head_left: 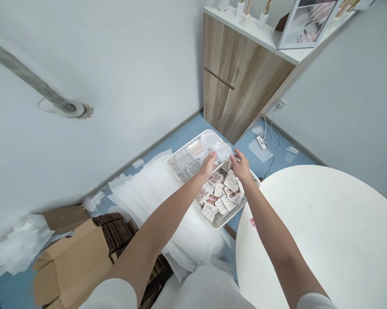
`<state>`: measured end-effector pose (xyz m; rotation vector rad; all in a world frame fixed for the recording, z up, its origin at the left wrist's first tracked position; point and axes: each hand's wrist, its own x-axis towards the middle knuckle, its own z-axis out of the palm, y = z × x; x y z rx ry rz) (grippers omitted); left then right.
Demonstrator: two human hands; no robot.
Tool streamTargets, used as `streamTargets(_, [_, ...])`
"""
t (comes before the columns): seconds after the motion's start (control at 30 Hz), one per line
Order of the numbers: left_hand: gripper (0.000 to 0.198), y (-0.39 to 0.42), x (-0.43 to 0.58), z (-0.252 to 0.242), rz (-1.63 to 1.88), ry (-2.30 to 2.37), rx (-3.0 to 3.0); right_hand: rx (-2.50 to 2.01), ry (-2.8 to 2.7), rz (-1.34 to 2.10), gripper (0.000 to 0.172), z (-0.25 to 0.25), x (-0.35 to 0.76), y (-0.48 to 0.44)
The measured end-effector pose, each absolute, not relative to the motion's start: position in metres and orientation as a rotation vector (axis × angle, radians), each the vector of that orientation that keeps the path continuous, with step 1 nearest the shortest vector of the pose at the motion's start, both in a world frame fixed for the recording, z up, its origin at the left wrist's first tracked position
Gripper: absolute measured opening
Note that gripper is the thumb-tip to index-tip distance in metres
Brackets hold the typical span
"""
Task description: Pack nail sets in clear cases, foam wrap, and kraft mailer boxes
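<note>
A white perforated basket (226, 223) lies below my hands. Its near right part holds several small printed cards (228, 202), some with coloured nail-like pieces. Clear plastic cases (184, 162) fill the far left part. My left hand (208, 165) is closed on a clear plastic case (221, 151) over the basket, thumb on top. At the right end of that case is my right hand (240, 165), its fingers partly spread and touching or close to the edge; whether it grips the case is unclear.
A round white table (322, 231) stands at the right, with a small pink item (251, 223) at its edge. Flattened cardboard boxes (77, 257) and white wrapping (148, 184) lie left. Beyond are a wooden cabinet (235, 73) and a power strip (260, 142) with cables.
</note>
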<state>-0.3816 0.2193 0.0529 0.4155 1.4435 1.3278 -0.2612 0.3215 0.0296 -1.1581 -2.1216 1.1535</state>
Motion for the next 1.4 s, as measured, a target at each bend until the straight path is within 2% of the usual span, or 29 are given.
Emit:
streamTargets(0.3, [0.059,0.213,-0.376,0.056,1.462,1.292,0.197,-1.252,-1.982,1.11,0.041,0.037,-0.269,0.307])
streamTargets(0.47, [0.057,0.188,-0.372,0.07,1.57,1.243,0.177,-1.186,-1.797,1.24,0.034,0.06,-0.259,0.281])
streamTargets(0.63, [0.048,0.146,-0.359,0.089,1.631,1.304,0.304,-1.146,-1.541,1.439,0.03,0.085,-0.234,0.232])
streamTargets(0.87, [0.043,0.075,-0.313,0.109,1.655,1.39,0.543,-1.16,-1.386,1.548,0.029,0.11,-0.17,0.131])
streamTargets(1.03, [0.043,0.033,-0.274,0.117,1.5,1.29,0.652,-1.18,-1.278,1.615,0.036,0.129,-0.114,0.065])
streamTargets(1.2, [0.055,0.008,-0.235,0.127,1.249,1.165,0.761,-1.313,-1.136,1.608,0.045,0.139,-0.061,0.02])
streamTargets(1.4, [0.056,0.001,-0.179,0.125,1.025,1.055,0.873,-1.384,-0.94,1.683,0.039,0.133,-0.008,-0.012])
